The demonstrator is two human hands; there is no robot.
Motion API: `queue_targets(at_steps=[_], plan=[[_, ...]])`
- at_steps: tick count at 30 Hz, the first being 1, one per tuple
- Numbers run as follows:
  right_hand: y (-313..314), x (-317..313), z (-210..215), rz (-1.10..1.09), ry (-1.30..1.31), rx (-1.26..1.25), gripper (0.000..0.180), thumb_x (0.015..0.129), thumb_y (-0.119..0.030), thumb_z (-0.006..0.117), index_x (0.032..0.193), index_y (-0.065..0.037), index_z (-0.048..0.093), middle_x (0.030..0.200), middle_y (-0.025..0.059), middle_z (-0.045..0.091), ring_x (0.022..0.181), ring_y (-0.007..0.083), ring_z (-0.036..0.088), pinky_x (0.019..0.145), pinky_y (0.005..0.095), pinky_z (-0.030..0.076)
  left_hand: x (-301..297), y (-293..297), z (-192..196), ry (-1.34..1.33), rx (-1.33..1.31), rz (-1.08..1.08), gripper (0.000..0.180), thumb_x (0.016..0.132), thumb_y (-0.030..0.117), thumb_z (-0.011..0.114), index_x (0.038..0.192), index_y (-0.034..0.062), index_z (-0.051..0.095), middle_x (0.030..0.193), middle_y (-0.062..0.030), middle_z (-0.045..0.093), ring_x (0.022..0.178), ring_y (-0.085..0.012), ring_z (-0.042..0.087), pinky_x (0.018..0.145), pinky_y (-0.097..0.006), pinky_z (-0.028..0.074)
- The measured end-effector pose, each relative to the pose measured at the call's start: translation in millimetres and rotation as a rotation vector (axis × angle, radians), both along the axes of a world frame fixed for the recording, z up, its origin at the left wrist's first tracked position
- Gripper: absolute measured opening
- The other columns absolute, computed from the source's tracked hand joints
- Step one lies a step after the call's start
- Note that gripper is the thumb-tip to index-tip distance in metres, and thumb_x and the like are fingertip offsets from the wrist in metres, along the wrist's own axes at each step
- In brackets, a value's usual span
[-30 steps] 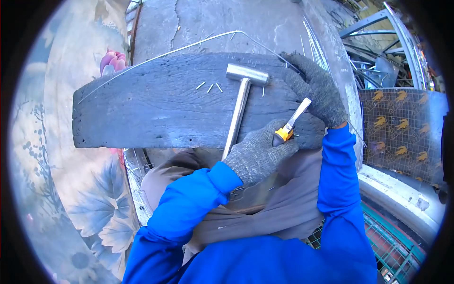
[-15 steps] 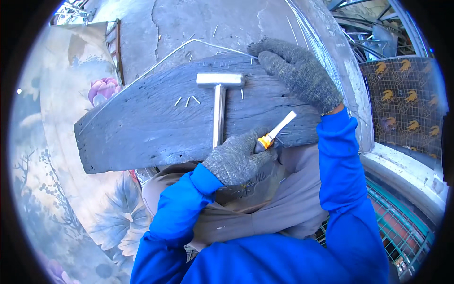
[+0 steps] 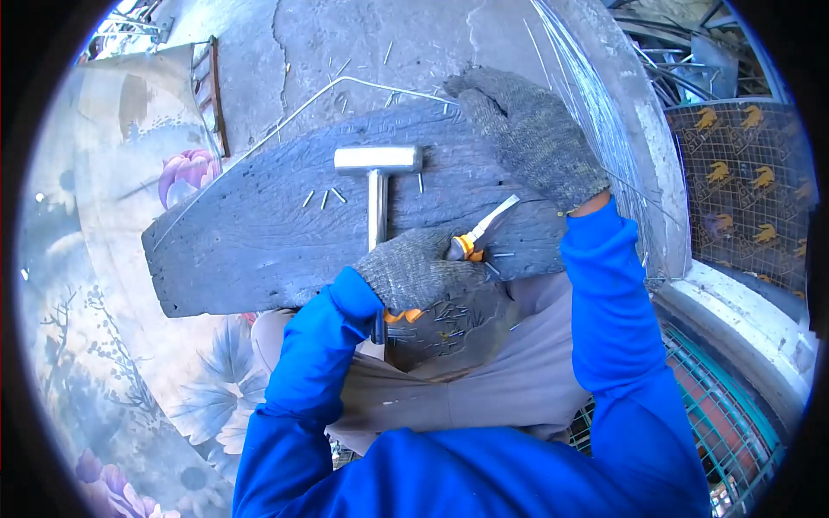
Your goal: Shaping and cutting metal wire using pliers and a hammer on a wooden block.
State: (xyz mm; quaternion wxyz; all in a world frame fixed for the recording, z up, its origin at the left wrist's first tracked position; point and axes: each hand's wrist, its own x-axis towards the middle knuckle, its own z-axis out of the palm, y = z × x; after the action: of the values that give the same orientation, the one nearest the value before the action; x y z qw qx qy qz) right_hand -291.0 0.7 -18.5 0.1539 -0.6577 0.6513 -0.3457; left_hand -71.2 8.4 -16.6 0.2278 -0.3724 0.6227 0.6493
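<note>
My left hand, in a grey knit glove, is closed round a pair of pliers with orange and dark handles. Their bare metal jaws point up and right over a weathered dark wooden board. A metal hammer lies on the board, its handle passing beneath this hand. My right hand, gloved alike, is over the board's far right edge, palm down. A long bent wire runs to its fingers, which appear closed on it; the grip itself is partly hidden.
Short metal pins lie scattered on the board, and more rest in a dark hollow between my legs. A bundle of thin wires runs along the right. Flower-patterned sheeting covers the left; green wire mesh is at lower right.
The view has shifted slightly. My left hand has turned a little, so the pliers' jaws and a lower handle now show. My right hand has moved slightly left, still at the wire.
</note>
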Motion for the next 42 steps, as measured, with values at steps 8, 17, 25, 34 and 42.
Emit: queue_targets(at_steps=[8,17,25,34,42], plan=[[12.9,-11.8,-10.0,0.091,0.273,0.022,0.034,0.094,-0.029,0.058,0.122,-0.012,0.068,0.119,0.0155,0.07,0.113,0.0343,0.065,0.097,0.0402,0.051,-5.5,5.8,9.1,0.135,-0.238,-0.04,0.046,0.09,0.037,0.069,0.116,-0.0013,0.065,0.083,-0.0163,0.07,0.068,-0.021,0.066,0.063,-0.039,0.051],[49.6,40.4,86.6,-0.128,-0.075,0.264,0.031,0.093,-0.023,0.063,0.116,-0.002,0.069,0.112,0.0155,0.071,0.104,0.0283,0.068,0.094,0.0385,0.051,15.5,16.0,3.6,0.397,-0.388,0.008,0.039,0.091,0.035,0.061,0.11,0.0014,0.066,0.098,-0.0275,0.068,0.096,-0.044,0.065,0.083,-0.05,0.049],[108.5,63.7,85.8,-0.185,-0.075,0.23,0.033,0.093,-0.014,0.066,0.125,-0.003,0.066,0.117,0.0168,0.069,0.104,0.0275,0.068,0.093,0.0377,0.052,44.3,16.1,-0.6,0.479,-0.341,-0.061,0.05,0.092,0.04,0.066,0.128,0.0062,0.06,0.1,-0.0232,0.07,0.093,-0.0363,0.067,0.084,-0.045,0.049],[133.3,58.7,39.7,-0.02,0.167,0.013,0.036,0.095,-0.018,0.062,0.128,-0.006,0.064,0.122,0.0177,0.067,0.111,0.035,0.065,0.094,0.0431,0.05,73.6,62.3,5.3,0.308,-0.225,0.256,0.044,0.094,0.029,0.07,0.13,0.0055,0.06,0.098,-0.0065,0.068,0.081,-0.0141,0.062,0.073,-0.032,0.052],[136.9,67.9,17.7,-0.005,0.202,0.276,0.043,0.093,-0.022,0.057,0.134,-0.01,0.06,0.129,0.0168,0.064,0.118,0.0368,0.061,0.095,0.0496,0.049,75.9,105.3,-26.7,0.41,0.088,0.762,0.035,0.099,0.023,0.065,0.128,0.0044,0.058,0.103,-0.0046,0.068,0.09,-0.0134,0.065,0.077,-0.03,0.053]])
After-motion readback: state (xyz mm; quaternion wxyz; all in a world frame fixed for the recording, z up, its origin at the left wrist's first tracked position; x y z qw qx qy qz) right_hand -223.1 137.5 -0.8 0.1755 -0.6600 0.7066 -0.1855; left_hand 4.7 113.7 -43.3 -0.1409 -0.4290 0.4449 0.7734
